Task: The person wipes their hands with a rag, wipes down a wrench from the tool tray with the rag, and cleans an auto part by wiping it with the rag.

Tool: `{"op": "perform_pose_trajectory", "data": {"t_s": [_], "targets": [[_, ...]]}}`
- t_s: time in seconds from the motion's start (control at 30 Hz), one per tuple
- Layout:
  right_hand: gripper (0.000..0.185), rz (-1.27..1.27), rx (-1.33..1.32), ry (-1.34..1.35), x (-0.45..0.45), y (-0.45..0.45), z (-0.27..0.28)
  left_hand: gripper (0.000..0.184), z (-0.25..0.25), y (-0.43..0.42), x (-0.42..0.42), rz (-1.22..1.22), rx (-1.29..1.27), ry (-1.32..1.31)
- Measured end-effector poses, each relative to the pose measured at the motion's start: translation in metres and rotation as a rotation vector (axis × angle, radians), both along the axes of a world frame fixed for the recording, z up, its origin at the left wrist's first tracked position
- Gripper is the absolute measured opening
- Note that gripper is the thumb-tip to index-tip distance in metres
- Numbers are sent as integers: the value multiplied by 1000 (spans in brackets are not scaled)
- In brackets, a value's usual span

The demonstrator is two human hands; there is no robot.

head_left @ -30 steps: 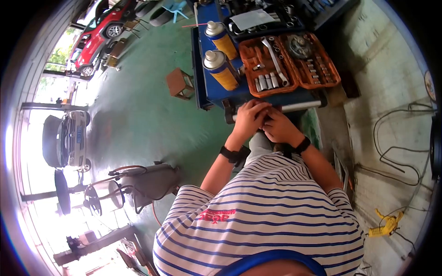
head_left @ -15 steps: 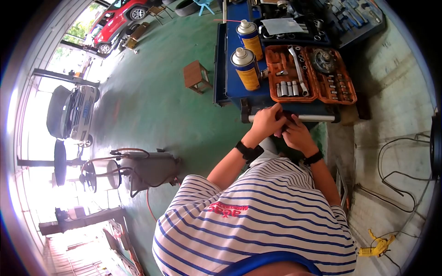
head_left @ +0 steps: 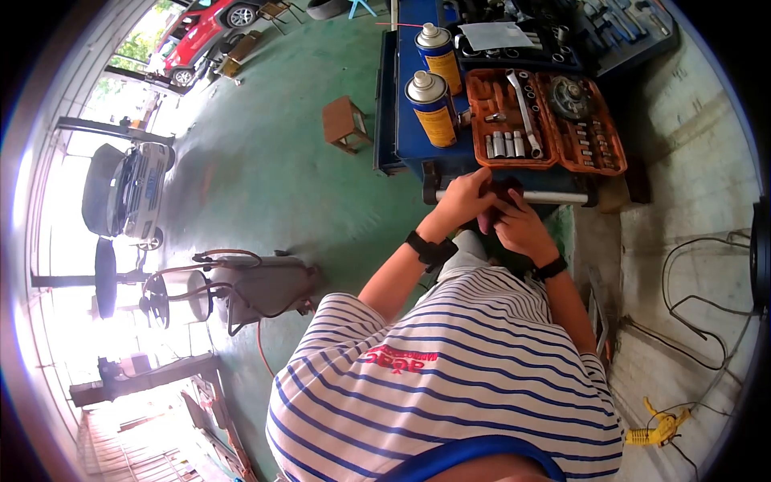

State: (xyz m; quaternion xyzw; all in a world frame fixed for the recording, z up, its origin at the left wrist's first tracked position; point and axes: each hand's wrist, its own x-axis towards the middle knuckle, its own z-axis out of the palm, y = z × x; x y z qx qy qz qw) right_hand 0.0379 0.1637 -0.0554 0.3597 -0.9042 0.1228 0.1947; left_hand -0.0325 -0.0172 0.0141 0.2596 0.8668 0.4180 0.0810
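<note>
My left hand (head_left: 464, 199) and my right hand (head_left: 520, 227) are close together just in front of the cart's silver handle (head_left: 554, 196). Between them is a dark reddish item (head_left: 503, 189), mostly covered by the fingers; both hands are closed round it. Beyond the handle, an open orange socket case (head_left: 474, 120) lies on the blue cart, holding sockets (head_left: 508, 145) and a long wrench (head_left: 526, 115). On the case's right half rests a round metal part (head_left: 569, 98). Two spray cans (head_left: 432, 112) (head_left: 439, 60) stand upright left of the case.
A brown stool (head_left: 344, 122) stands on the green floor left of the cart. Dark tool trays (head_left: 614, 36) lie at the cart's back. At the left are a grey tank (head_left: 265, 289) and parked cars (head_left: 144, 193). Cables and a yellow coiled hose (head_left: 662, 426) are by the right wall.
The view has swung, so cart and case appear farther right than a second ago. My hands have parted slightly, showing more of the dark reddish item.
</note>
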Motion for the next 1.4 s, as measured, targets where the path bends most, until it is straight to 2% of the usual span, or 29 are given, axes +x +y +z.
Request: {"op": "perform_pose_trajectory", "data": {"t_s": [0.1, 0.17, 0.27, 0.37, 0.57, 0.8, 0.9, 1.0, 1.07, 1.1, 1.13, 1.27, 1.33, 1.4], "targets": [[11, 14, -102, 47, 3, -3, 9, 28, 4, -6, 0, -80, 17, 3], [10, 5, -131, -63, 5, -3, 6, 28, 6, -10, 2, -131, 33, 17], [10, -14, -145, -85, 8, 1, 14, 28, 5, -18, -1, -179, 21, -113], [12, -14, -157, -108, 11, 0, 17, 29, 5, -17, -1, -199, -4, -94], [13, -10, -170, -55, 11, -6, 9, 26, -5, -10, 4, -135, -48, 56], [13, -28, -152, -38, 11, -8, 13, 28, -2, -8, 4, -79, 3, 12], [16, -35, -112, -93, 12, -6, 16, 22, -8, -11, 0, -57, -14, 118], [17, -45, -136, -76, 14, -4, 17, 15, -13, -18, -7, -113, 78, -104], [19, -43, -105, -162, 17, -4, 20, 13, 2, -24, -7, -129, 139, -314], [18, -43, -131, -171, 17, -4, 20, 14, 11, -29, -10, -122, 84, -449], [18, -53, -131, -182, 17, -3, 17, 13, -3, -30, -14, -185, 266, -399], [19, -41, -198, -93, 17, -6, 14, 14, -19, -37, -20, -224, 274, -391], [18, -47, -198, -88, 16, -8, 12, 15, -11, -32, -17, -225, 292, -401], [14, -89, -177, -16, 15, -11, 5, 20, -1, -26, -11, -168, 162, -446]]}}
